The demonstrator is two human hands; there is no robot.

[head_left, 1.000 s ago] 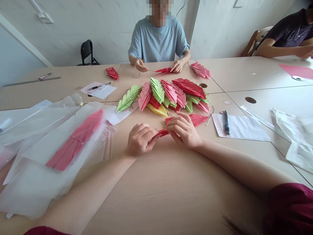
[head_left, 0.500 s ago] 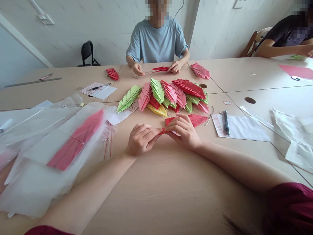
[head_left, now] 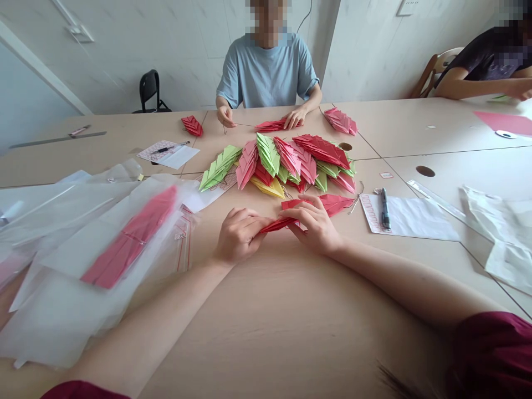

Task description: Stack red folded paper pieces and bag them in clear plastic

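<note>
the person's two bare forearms reach forward and inward from the bottom corners of the view, coming out of dark maroon sleeves (head_left: pixel 490 354) and lying low over a pale wood-toned table (head_left: pixel 291 332). the left hand (head_left: pixel 239 235) is curled, its fingers closed and turned toward the right hand (head_left: pixel 313 224), whose fingers arch over from above. the two hands stand narrow, almost meeting, and pinch a slim red folded paper strip (head_left: pixel 276 223) between them. just beyond the right hand lies a wider red pleated paper leaf (head_left: pixel 334 203), touching its fingers, though it cannot be told whether it joins the strip. straight ahead, a heaped pile of pleated origami leaves in red, pink, lime green and yellow (head_left: pixel 270 158) fills the table's middle. to the left lie clear plastic zip bags (head_left: pixel 62 310), one holding a long pink folded strip (head_left: pixel 128 238). to the right, a white paper sheet with a red-printed edge (head_left: pixel 409 219) carries a black pen (head_left: pixel 384 208). across the table, a co-worker in a pale blue t-shirt (head_left: pixel 266 72) has both hands on the tabletop, one hand (head_left: pixel 296 117) resting on a red folded paper piece (head_left: pixel 270 126).
</note>
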